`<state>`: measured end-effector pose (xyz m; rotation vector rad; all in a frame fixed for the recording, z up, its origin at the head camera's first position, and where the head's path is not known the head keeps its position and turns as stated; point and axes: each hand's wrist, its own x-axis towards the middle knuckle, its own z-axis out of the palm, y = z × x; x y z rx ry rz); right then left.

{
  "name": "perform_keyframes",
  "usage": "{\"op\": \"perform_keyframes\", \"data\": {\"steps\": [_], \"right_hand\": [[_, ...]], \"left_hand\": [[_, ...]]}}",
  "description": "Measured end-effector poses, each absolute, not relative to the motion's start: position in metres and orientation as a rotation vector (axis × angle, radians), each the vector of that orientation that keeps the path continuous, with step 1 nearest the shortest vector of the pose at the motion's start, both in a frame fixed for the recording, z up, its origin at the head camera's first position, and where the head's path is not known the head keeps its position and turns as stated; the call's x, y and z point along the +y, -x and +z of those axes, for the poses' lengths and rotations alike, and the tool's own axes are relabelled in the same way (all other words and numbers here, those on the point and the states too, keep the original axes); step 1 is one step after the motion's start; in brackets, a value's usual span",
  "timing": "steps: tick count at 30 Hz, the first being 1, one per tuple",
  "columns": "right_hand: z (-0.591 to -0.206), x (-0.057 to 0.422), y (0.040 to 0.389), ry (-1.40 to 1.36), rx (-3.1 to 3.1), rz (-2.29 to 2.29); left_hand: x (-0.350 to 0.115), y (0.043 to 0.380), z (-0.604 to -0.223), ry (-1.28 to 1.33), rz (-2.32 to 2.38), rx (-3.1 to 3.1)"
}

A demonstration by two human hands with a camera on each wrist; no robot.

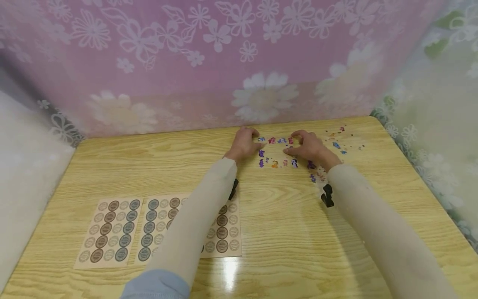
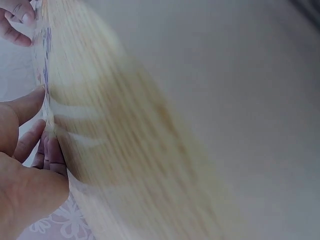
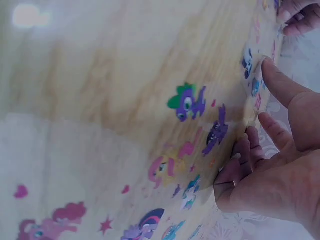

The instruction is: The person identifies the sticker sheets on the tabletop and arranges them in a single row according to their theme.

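Note:
Small, colourful cartoon-pony stickers (image 1: 274, 164) lie in a rough rectangle near the table's far edge. Whether they sit on a clear sheet I cannot tell. My left hand (image 1: 244, 144) is at the rectangle's left side, thumb and forefinger apart, fingertips at the surface. At its right side my right hand (image 1: 310, 147) touches the surface, thumb and fingers spread. The left wrist view shows my left hand (image 2: 30, 160) low against the table edge. Beside my right hand (image 3: 280, 145), the right wrist view has a green-and-purple dragon sticker (image 3: 187, 102) and a yellow pony sticker (image 3: 165, 170).
Brown sheets of round labels (image 1: 108, 232) lie at the front left, partly under my left sleeve (image 1: 198, 220). More tiny stickers (image 1: 337, 145) are scattered to the right. A pink flowered curtain (image 1: 186, 83) hangs behind the wood-grain table (image 1: 284, 232).

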<state>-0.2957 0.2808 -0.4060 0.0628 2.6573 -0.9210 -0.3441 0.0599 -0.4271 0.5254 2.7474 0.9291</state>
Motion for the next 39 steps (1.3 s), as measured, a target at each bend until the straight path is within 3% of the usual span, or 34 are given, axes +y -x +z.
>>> {"op": "perform_keyframes", "data": {"steps": [39], "right_hand": [[-0.408,0.269,0.291,-0.054,2.884,-0.968]], "left_hand": [[0.059,0.336,-0.427,-0.472,1.242,2.685]]}}
